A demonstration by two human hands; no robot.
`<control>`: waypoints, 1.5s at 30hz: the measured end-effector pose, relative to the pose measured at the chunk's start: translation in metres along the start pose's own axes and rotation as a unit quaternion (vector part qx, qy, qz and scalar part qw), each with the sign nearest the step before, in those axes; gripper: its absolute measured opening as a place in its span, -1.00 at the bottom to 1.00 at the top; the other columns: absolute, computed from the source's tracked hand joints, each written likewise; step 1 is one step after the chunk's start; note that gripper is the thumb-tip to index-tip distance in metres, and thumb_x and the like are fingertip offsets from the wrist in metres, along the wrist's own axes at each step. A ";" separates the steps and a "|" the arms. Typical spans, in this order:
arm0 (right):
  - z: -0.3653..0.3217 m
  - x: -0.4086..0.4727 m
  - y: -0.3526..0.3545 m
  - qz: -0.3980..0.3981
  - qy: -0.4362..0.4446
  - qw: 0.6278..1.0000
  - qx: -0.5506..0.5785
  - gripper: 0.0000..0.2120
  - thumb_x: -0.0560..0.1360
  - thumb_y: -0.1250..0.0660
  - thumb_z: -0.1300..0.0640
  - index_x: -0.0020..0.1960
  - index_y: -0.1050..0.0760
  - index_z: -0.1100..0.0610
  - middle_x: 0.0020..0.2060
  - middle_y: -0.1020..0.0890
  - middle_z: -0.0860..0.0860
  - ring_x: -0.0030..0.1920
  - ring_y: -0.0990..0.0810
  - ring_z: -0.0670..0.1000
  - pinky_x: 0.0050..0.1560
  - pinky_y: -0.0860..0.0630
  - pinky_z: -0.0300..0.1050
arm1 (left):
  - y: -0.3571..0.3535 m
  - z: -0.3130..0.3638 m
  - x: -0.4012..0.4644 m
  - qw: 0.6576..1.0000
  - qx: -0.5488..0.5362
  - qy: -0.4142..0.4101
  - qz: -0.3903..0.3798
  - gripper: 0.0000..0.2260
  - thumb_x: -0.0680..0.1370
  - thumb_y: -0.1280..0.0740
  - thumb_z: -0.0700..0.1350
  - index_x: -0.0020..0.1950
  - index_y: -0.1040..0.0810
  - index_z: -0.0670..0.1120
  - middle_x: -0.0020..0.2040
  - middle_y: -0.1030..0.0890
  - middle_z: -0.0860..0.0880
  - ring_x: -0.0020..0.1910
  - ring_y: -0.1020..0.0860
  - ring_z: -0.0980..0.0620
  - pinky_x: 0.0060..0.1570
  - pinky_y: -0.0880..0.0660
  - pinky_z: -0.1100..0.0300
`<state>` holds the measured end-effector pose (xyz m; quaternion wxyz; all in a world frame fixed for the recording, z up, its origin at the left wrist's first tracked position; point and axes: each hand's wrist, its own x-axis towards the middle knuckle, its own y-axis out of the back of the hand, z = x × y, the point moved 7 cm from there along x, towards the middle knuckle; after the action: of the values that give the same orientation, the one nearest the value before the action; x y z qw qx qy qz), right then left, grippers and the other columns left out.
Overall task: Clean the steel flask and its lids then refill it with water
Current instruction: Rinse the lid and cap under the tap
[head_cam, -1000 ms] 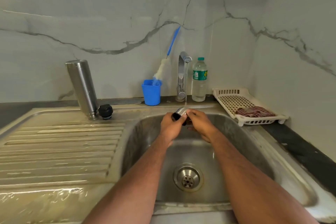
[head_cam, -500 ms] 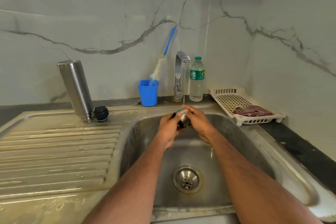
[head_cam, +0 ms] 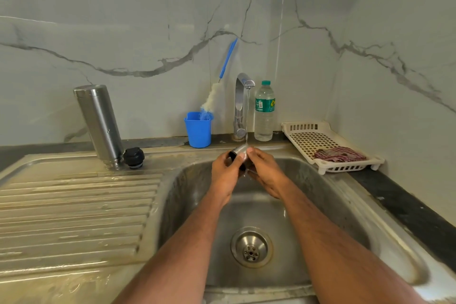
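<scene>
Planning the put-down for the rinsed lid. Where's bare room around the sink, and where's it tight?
Free: the ribbed drainboard, in front of the steel flask and black stopper; also the sink floor around the drain. Crowded: the back ledge, with blue cup, tap and water bottle in a row. The white tray holds a cloth near its front.

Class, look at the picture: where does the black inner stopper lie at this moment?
In the head view the black inner stopper sits at the left on the draining board, right beside the base of the upturned steel flask.
</scene>
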<state>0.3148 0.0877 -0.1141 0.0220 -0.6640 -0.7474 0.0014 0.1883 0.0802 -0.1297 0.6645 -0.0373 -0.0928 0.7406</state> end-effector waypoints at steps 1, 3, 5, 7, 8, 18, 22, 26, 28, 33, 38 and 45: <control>-0.004 -0.001 0.000 -0.004 0.027 1.000 -0.004 -0.73 0.68 -0.24 0.09 0.32 -0.58 -0.08 0.27 -0.62 0.03 0.29 -0.57 0.03 0.35 -0.51 0.06 | -0.003 -0.004 -0.002 0.997 -0.056 0.043 -0.012 -0.72 0.65 -0.34 0.00 0.27 -0.60 -0.13 0.16 -0.69 -0.16 0.16 -0.67 -0.10 0.17 -0.63 -0.07; -0.013 -0.003 -0.002 -0.026 0.075 0.997 -0.010 -0.68 0.64 -0.28 0.24 0.28 -0.63 -0.07 0.38 -0.55 -0.02 0.36 -0.50 -0.04 0.39 -0.47 -0.01 | -0.010 -0.005 -0.010 0.985 -0.132 0.108 -0.035 -0.66 0.70 -0.22 0.05 0.26 -0.60 -0.18 0.15 -0.68 -0.23 0.17 -0.66 -0.15 0.14 -0.64 -0.05; -0.018 -0.005 -0.004 -0.036 0.101 0.994 -0.024 -0.67 0.62 -0.30 0.30 0.17 -0.68 -0.06 0.41 -0.52 -0.05 0.40 -0.45 -0.09 0.40 -0.42 -0.07 | -0.014 -0.002 -0.013 0.978 -0.159 0.128 -0.047 -0.64 0.72 -0.18 0.05 0.26 -0.59 -0.19 0.16 -0.68 -0.24 0.15 -0.66 -0.14 0.10 -0.65 0.00; -0.018 -0.004 -0.002 0.000 0.101 0.994 -0.039 -0.70 0.65 -0.26 0.23 0.16 -0.67 -0.09 0.35 -0.57 -0.03 0.35 -0.49 -0.07 0.37 -0.47 -0.05 | -0.014 0.001 -0.011 0.990 -0.097 0.092 -0.049 -0.69 0.71 -0.22 0.03 0.25 -0.60 -0.16 0.13 -0.70 -0.21 0.13 -0.67 -0.11 0.10 -0.65 0.01; -0.016 -0.002 0.000 0.022 0.089 0.995 -0.048 -0.71 0.68 -0.22 0.17 0.17 -0.66 -0.11 0.30 -0.60 -0.02 0.31 -0.53 -0.03 0.34 -0.51 0.00 | -0.014 0.005 -0.010 0.998 -0.019 0.046 -0.043 -0.75 0.69 -0.28 0.01 0.23 -0.61 -0.11 0.11 -0.71 -0.15 0.12 -0.68 -0.10 0.10 -0.65 0.02; 0.002 -0.001 0.002 0.025 -0.052 0.993 0.099 -0.62 0.71 -0.13 -0.08 0.28 -0.53 0.16 0.10 -0.70 0.20 0.10 -0.71 0.14 -0.03 -0.68 0.03 | 0.001 0.011 -0.007 0.996 0.066 -0.041 0.032 -0.27 0.42 -0.60 -0.18 0.52 -0.37 -0.04 0.26 -0.62 -0.05 0.24 -0.59 0.00 0.29 -0.54 0.04; 0.002 -0.006 0.001 0.033 -0.063 0.996 0.057 -0.57 0.70 -0.09 -0.13 0.21 -0.56 0.16 -0.02 -0.72 0.20 -0.04 -0.75 0.13 -0.12 -0.68 0.01 | -0.003 0.006 -0.007 0.999 0.038 -0.036 -0.006 -0.64 0.46 -0.57 -0.16 0.22 -0.61 -0.05 0.08 -0.72 -0.02 0.12 -0.68 0.00 0.14 -0.63 0.08; 0.001 -0.007 0.006 0.046 -0.053 0.992 -0.103 -0.61 0.70 -0.08 -0.16 0.21 -0.58 0.03 -0.04 -0.72 0.11 -0.04 -0.73 0.09 -0.22 -0.64 -0.02 | -0.002 0.012 -0.008 0.989 0.130 -0.070 0.014 -0.62 0.43 -0.59 -0.18 0.21 -0.62 -0.03 0.04 -0.71 0.05 0.07 -0.66 0.14 0.17 -0.60 0.15; -0.004 -0.002 0.009 0.064 0.014 0.978 -0.196 -0.70 0.68 -0.20 -0.08 0.30 -0.57 -0.01 0.09 -0.69 0.06 0.12 -0.66 0.02 -0.04 -0.59 -0.06 | -0.002 0.018 -0.011 0.977 0.184 -0.105 0.027 -0.58 0.37 -0.61 -0.25 0.18 -0.62 -0.05 0.00 -0.68 0.10 0.01 -0.62 0.21 0.03 -0.58 0.35; -0.020 0.000 0.005 0.093 0.106 0.940 -0.310 -0.79 0.67 -0.24 0.00 0.03 -0.63 0.01 0.10 -0.64 0.03 0.19 -0.60 0.03 0.14 -0.48 -0.11 | -0.005 0.027 -0.013 0.959 0.242 -0.146 0.024 -0.56 0.37 -0.62 -0.25 0.19 -0.59 -0.08 -0.02 -0.63 0.13 -0.05 -0.57 0.28 -0.12 -0.47 0.55; -0.005 -0.003 -0.025 -0.066 0.045 0.963 -0.259 -0.56 0.70 -0.12 -0.11 0.44 -0.46 0.11 0.47 -0.40 0.10 0.42 -0.44 0.07 0.47 -0.37 0.06 | -0.008 0.032 -0.014 0.932 0.299 -0.203 0.031 -0.75 0.55 -0.43 -0.27 0.19 -0.62 -0.04 0.02 -0.66 0.08 0.01 -0.62 0.17 0.10 -0.62 0.15; -0.009 -0.003 -0.002 0.050 0.028 0.938 -0.342 -0.45 0.69 0.03 -0.24 0.47 -0.43 0.06 0.58 -0.22 0.06 0.52 -0.23 0.17 0.50 -0.22 0.15 | -0.014 0.032 -0.009 0.928 0.317 -0.197 0.001 -0.73 0.48 -0.50 -0.28 0.13 -0.62 -0.05 -0.04 -0.64 0.13 -0.05 -0.59 0.25 -0.11 -0.49 0.48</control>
<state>0.3130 0.0840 -0.1052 -0.1859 -0.6677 -0.6674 -0.2722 0.1971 0.0699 -0.0968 0.6095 0.3219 0.0173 0.7243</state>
